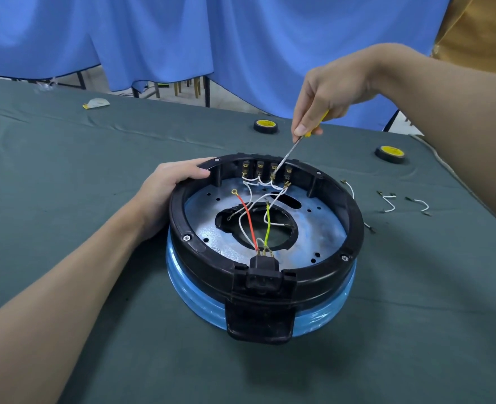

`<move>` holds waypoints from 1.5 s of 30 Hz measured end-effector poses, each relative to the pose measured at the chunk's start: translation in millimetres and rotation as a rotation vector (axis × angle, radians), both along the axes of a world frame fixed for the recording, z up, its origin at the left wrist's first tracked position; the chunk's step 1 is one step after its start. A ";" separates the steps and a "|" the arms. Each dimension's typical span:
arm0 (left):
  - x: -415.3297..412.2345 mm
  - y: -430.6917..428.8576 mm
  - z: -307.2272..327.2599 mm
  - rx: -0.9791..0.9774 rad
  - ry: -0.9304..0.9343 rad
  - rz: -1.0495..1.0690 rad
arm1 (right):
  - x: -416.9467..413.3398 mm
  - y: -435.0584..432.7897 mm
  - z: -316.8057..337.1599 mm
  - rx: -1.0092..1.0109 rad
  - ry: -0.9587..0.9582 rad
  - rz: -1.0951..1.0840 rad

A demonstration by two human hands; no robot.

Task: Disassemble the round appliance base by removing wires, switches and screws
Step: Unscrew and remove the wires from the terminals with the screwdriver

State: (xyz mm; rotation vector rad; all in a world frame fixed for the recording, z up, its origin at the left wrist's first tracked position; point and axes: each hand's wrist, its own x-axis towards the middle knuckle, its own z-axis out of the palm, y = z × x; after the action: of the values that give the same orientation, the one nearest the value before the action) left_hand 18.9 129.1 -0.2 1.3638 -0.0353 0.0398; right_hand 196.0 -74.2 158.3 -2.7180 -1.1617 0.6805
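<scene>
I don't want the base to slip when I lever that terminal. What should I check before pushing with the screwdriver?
1. Base steadied: left hand grips the rim of the round base: ok.
2. Tool held: right hand grips the yellow handle of the screwdriver: ok.
3. Tip placed: at the terminals of the third switch: ok.
4. Tip seated on the connector: cannot tell.
5. Loose end of the red wire away from the tip: ok.
6. Clutter: removed wires lie on the cloth, apart from the base: ok.

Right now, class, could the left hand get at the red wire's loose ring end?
Probably yes: the left hand grips the base close by, the red wire lies uncovered, and the screwdriver works farther right.
</scene>
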 end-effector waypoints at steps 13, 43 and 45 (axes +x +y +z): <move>0.0 -3.1 -1.6 -0.001 0.000 0.028 | -35.1 -47.8 -29.2 0.254 -0.373 0.132; -0.8 0.0 0.1 0.001 0.003 0.010 | 4.9 -3.1 -5.3 -0.014 0.171 -0.137; -1.2 -0.3 -0.5 -0.004 0.001 0.000 | 5.8 -1.5 -5.2 -0.024 0.187 -0.150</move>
State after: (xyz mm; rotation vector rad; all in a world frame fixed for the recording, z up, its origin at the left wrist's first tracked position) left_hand 17.7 128.8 -0.7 1.3598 -0.0344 0.0386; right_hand 201.7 -75.7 153.1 -2.6579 -0.9037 0.9074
